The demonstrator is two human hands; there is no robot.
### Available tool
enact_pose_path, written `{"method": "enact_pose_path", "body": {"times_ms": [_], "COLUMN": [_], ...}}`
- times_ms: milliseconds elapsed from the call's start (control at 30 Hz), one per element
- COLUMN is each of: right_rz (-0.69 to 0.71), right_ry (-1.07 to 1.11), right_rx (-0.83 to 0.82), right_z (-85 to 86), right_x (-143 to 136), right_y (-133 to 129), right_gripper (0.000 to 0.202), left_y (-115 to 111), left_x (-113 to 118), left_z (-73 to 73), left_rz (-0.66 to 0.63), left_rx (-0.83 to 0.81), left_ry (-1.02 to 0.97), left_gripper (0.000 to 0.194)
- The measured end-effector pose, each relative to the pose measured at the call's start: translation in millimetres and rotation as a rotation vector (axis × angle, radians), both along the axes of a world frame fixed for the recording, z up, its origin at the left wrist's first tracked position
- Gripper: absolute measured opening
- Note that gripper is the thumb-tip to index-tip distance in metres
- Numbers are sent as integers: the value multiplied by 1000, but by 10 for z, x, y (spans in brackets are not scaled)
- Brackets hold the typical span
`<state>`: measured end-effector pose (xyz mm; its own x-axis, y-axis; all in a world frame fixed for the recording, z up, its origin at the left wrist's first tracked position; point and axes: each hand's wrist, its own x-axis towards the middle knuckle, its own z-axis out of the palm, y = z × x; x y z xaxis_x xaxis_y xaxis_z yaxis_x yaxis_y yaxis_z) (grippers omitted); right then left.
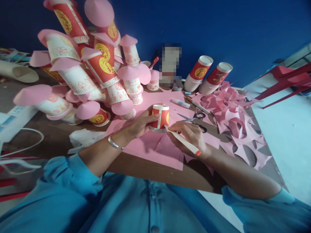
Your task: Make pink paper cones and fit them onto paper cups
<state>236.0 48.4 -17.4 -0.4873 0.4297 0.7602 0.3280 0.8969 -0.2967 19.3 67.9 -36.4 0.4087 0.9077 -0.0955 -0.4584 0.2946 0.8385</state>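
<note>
My left hand grips a red paper cup with gold designs, its narrow base up and its rim down, above sheets of pink paper. In my right hand is a white marker with an orange-red end. Its tip points at the lower part of the cup, close to the rim; whether it touches cannot be made out. Just beyond my right hand lie black-handled scissors. A glue tube and another marker rest behind them.
Paper cups with pink cone tops are piled at the left. Two cup stacks lean near the blue wall. Cut pink scraps cover the table's right side. A crumpled plastic bag lies by my left forearm. A red stool stands at right.
</note>
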Motion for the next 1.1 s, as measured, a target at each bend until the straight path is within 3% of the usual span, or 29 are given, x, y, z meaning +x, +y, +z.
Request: {"method": "enact_pose_path", "body": {"times_ms": [1100], "right_rz": [6], "right_ry": [-22], "right_rx": [15], "right_z": [23], "right_x": [5], "right_y": [-25], "right_gripper": [12], "left_y": [13], "left_x": [8], "left_z": [-31], "left_rz": [20], "left_rx": [-18], "left_ry": [-5], "left_gripper": [55]}}
